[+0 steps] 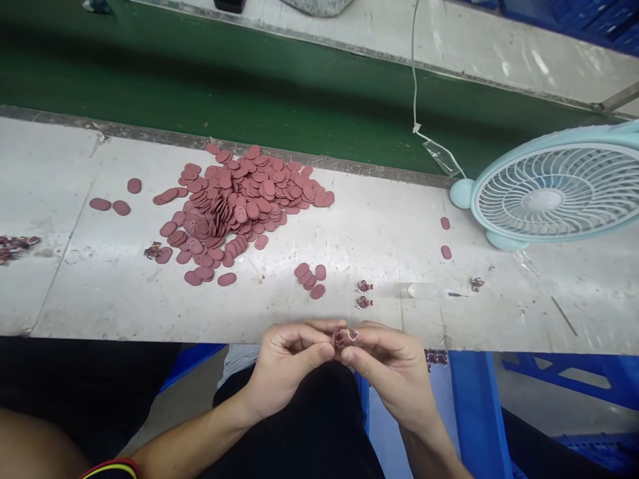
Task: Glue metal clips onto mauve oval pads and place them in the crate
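Note:
My left hand (289, 362) and my right hand (389, 369) meet just off the table's front edge, fingertips pinched. Between them is a small dark-red figurine (352, 335) with white and yellowish touches, gripped by my right hand. A reddish oval disc (336, 338) seems to sit in my left fingertips against it; fingers partly cover both. Beyond my hands lie a small group of red oval discs (309, 278) and two similar figurines, one figurine (364, 286) behind the other figurine (364, 303). A translucent bottle with a thin dark tip (429, 291) lies to their right.
A large pile of red oval discs (249, 193) spreads over the white table (379, 233) at left. A light-blue fan (549, 193) with a cable stands at right. Behind runs a green belt (299, 100). A blue bin (474, 406) with figurines sits below the edge.

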The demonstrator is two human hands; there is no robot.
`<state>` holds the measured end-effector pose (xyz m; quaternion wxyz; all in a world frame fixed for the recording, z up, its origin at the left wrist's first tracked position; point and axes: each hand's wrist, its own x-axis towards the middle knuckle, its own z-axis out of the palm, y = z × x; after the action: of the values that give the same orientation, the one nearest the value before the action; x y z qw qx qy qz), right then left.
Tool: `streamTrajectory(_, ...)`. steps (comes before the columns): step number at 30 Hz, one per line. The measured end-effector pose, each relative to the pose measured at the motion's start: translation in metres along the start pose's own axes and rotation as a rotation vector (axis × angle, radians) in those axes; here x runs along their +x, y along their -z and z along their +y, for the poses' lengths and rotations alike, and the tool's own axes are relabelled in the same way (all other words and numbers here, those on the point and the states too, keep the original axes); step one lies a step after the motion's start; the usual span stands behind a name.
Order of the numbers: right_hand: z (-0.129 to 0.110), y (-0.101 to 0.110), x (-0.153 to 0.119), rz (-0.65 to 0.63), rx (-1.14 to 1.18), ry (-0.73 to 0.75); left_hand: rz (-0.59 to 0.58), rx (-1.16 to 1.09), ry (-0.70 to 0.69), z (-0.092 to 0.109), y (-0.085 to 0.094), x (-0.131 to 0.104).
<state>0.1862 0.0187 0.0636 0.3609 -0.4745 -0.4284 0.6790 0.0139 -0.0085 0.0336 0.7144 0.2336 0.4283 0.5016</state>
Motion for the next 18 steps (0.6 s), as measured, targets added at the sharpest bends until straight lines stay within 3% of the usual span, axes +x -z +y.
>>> streamTrajectory(8,0.008,-0.001,0.001,0.03,0.056,-0.016,0.024,0.032,-0.012,0.0,0.0,0.005)
streamTrajectory(13,0.024,0.003,0.001,0.094,0.115,-0.038,0.017,0.061,-0.009,0.0,-0.004,0.011)
streamTrajectory(15,0.035,0.012,-0.003,0.157,0.137,-0.021,-0.021,0.207,-0.04,0.006,-0.001,0.02)
streamTrajectory(18,0.055,0.041,-0.019,0.357,0.135,0.046,-0.068,0.657,-0.222,0.017,0.01,0.046)
